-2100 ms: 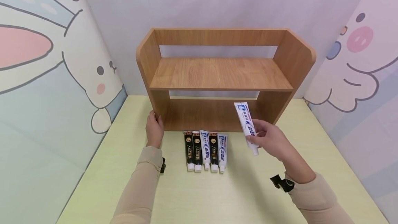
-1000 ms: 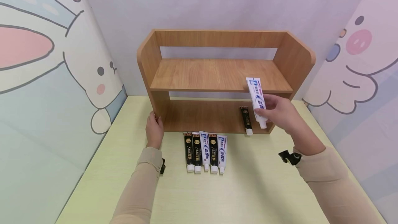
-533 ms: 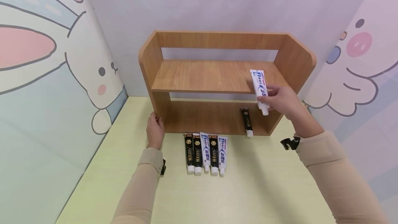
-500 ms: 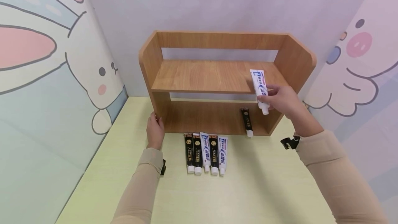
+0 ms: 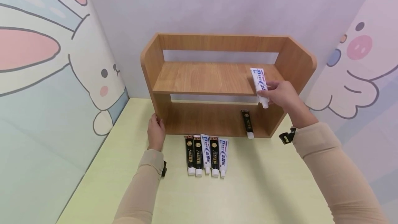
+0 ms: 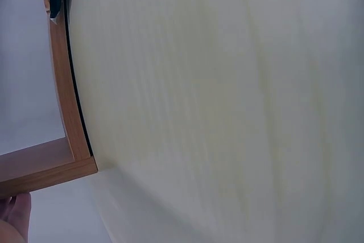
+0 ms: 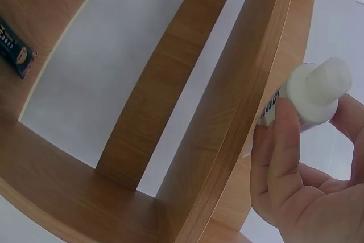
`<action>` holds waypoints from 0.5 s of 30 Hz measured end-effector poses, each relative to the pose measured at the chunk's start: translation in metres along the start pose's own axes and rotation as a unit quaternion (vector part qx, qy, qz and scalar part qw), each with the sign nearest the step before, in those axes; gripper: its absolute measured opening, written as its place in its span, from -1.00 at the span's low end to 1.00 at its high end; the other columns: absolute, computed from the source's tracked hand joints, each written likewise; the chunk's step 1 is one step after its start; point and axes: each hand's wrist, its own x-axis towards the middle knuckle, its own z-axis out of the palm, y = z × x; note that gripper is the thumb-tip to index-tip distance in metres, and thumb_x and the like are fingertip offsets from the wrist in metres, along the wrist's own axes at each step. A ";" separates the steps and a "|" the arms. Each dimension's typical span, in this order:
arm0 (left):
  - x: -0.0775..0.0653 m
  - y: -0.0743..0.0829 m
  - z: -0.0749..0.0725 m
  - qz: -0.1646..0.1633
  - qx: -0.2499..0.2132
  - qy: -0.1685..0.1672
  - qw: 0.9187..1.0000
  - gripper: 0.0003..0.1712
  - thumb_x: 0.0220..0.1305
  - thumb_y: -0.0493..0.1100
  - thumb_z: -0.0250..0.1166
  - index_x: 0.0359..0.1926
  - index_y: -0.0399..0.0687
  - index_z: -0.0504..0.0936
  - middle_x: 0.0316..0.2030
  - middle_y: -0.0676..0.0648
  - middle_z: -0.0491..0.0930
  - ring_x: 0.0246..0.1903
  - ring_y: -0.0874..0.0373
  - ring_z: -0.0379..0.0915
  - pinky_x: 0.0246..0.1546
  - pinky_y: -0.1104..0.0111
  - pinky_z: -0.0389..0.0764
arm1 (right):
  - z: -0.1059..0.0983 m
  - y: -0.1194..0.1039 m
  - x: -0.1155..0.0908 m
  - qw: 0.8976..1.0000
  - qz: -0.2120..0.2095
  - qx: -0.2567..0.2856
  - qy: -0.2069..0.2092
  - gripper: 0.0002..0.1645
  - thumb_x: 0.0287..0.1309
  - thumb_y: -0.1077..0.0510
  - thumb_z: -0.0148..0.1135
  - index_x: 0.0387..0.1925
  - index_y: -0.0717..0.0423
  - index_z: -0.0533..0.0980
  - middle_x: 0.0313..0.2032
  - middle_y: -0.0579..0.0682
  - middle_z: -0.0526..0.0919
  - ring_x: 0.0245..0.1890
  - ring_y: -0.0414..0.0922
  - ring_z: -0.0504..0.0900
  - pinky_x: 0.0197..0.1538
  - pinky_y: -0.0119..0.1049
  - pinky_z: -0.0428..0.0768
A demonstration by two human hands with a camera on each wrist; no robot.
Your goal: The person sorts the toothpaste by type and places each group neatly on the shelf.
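My right hand [image 5: 281, 95] pinches a white toothpaste tube [image 5: 260, 85] between thumb and fingers. Its white cap [image 7: 329, 81] points toward me, and its flat end lies over the right part of the upper board [image 5: 205, 77] of a wooden shelf [image 5: 222, 42]. Whether the tube touches the board I cannot tell. My left hand [image 5: 156, 133] rests against the outside of the shelf's left side panel [image 6: 51, 176], its fingertips partly hidden. A black toothpaste tube [image 5: 247, 123] lies on the lower board, its white cap at the front edge.
In front of the shelf, several toothpaste tubes lie side by side on the pale table [image 5: 192, 199], black ones [image 5: 198, 155] and white ones [image 5: 223, 156], caps toward me. Printed cartoon walls [image 5: 81, 78] stand left and right. The shelf's right side panel [image 5: 295, 61] rises beside my right hand.
My right hand has carried the white tube up and away from me, from before the lower board to the upper board, uncovering the black tube below. My left hand stays at the panel.
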 end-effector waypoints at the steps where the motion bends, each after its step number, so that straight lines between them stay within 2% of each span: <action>1: 0.000 0.000 0.000 0.001 0.000 0.001 1.000 -0.57 0.46 -0.27 0.08 0.27 -0.29 0.27 -0.04 -0.32 0.43 -0.06 -0.21 0.46 -0.02 -0.03 0.54 | 0.000 0.000 0.002 1.000 0.002 0.000 0.001 -0.15 0.21 -0.09 0.32 0.39 0.23 0.26 0.12 0.28 0.42 -0.06 0.15 0.46 -0.17 -0.23 0.52; 9: -0.001 0.000 0.001 0.019 0.006 0.024 1.000 -0.59 0.41 -0.34 0.12 0.22 -0.32 0.30 -0.11 -0.31 0.44 -0.12 -0.22 0.47 -0.10 -0.04 0.57 | -0.003 -0.004 0.015 1.000 0.001 -0.003 0.008 -0.21 0.23 -0.05 0.31 0.34 0.30 0.31 0.08 0.28 0.43 -0.17 0.11 0.53 -0.26 -0.25 0.53; 15: -0.002 0.002 -0.001 0.000 -0.001 0.003 1.000 -0.57 0.46 -0.27 0.09 0.27 -0.29 0.27 -0.04 -0.32 0.42 -0.05 -0.22 0.47 -0.04 -0.03 0.56 | -0.004 -0.008 0.025 1.000 0.005 0.006 0.012 -0.26 0.25 0.01 0.30 0.30 0.35 0.34 0.08 0.29 0.40 -0.22 0.05 0.51 -0.32 -0.33 0.56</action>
